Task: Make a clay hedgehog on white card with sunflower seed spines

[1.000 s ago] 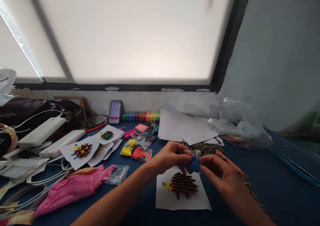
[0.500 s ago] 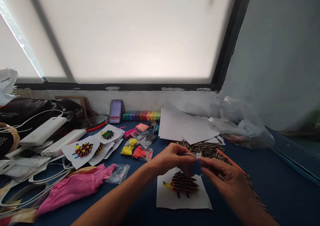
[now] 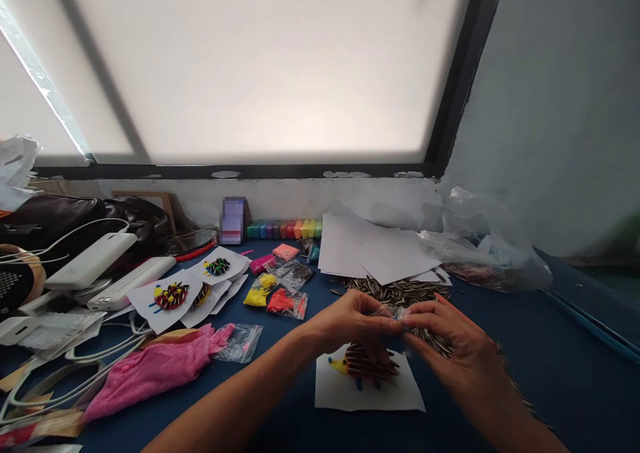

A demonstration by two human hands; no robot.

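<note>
one small clear plastic bag (image 3: 400,313), pinched between our left hand (image 3: 356,321) and our right hand (image 3: 453,339).
we have both hands clamped on the bag, left on one edge and right on the other; its contents are mostly hidden by our grip. we hold it near a sunflower-seed hedgehog (image 3: 367,367) with a yellow face, on a white paper sheet (image 3: 345,397). just beyond our hands lies a heap of striped sunflower seeds (image 3: 397,293), at the edge of stacked white paper (image 3: 367,246).

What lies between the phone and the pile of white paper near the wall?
In the head view, a row of small multicoloured blocks runs between the phone and the white paper.
</note>
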